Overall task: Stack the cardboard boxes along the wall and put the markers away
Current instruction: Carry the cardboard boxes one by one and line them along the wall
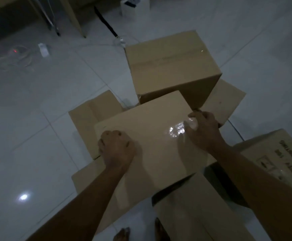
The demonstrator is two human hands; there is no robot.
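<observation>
held box (152,136): plain cardboard, sealed with glossy tape that is catching the light; it is sitting raised above the other cartons, at the middle of the group.
left hand (116,146): fingers are curling over the held box's left edge, gripping it, knuckles up.
right hand (205,129): fingers are bending over the held box's far right corner, thumb lying on the taped top, gripping it.
tall box (173,65): standing just beyond the held box, closed, tape along its top.
printed box (279,159): lying to the right of the held box, dark lettering on its side.
low boxes (91,110): lying under and around the held box, on the floor.
floor (37,119): pale glossy tiles, reflecting a light spot left of the held box.
markers: cannot tell where they are.
bare feet (124,233): showing below the held box.
</observation>
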